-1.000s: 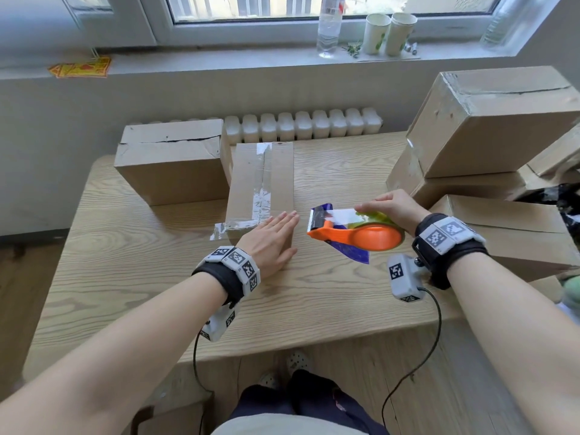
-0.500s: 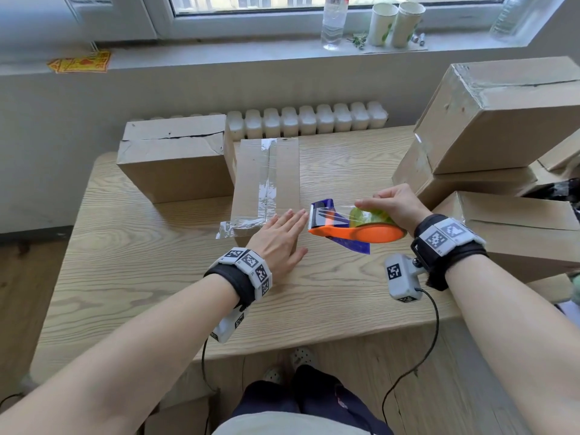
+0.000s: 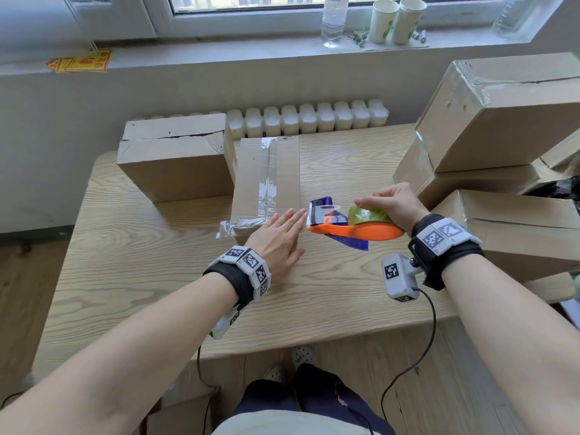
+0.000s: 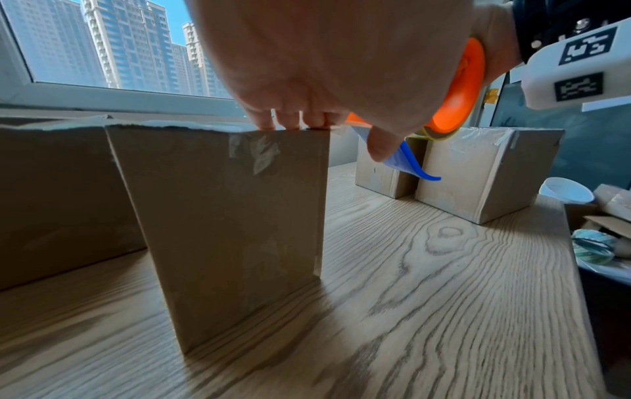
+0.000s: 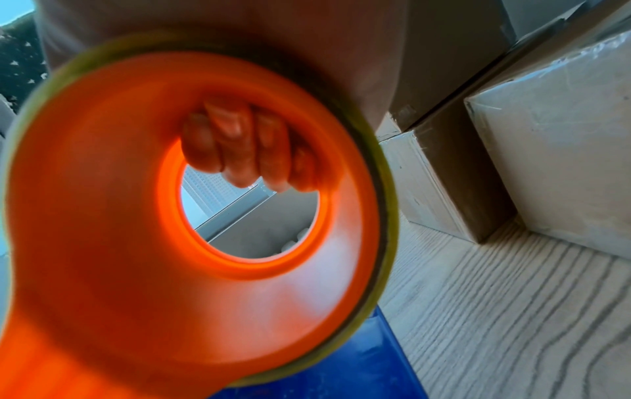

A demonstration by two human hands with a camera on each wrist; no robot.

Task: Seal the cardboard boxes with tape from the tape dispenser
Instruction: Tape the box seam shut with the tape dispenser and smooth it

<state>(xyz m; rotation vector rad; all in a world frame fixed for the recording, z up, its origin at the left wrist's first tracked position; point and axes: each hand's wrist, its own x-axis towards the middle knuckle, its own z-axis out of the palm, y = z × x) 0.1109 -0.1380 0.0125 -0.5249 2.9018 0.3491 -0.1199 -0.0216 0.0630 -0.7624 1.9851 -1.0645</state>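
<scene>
A narrow cardboard box stands mid-table with clear tape along its top seam; a loose tape end hangs off its near edge. My left hand lies flat, fingers straight, on the box's near right corner. My right hand grips the orange tape dispenser just right of the box, above the table; its fingers curl through the roll's hole. The blue blade guard points toward the box.
A wider box with an open seam touches the narrow box's left side. Stacked boxes crowd the table's right side. The wooden table shows bare wood near me. A bottle and paper cups stand on the windowsill.
The dispenser in my right hand has tilted and lifted slightly beside the box. My left hand has stayed flat on the box's near corner. The view shifted a little.
</scene>
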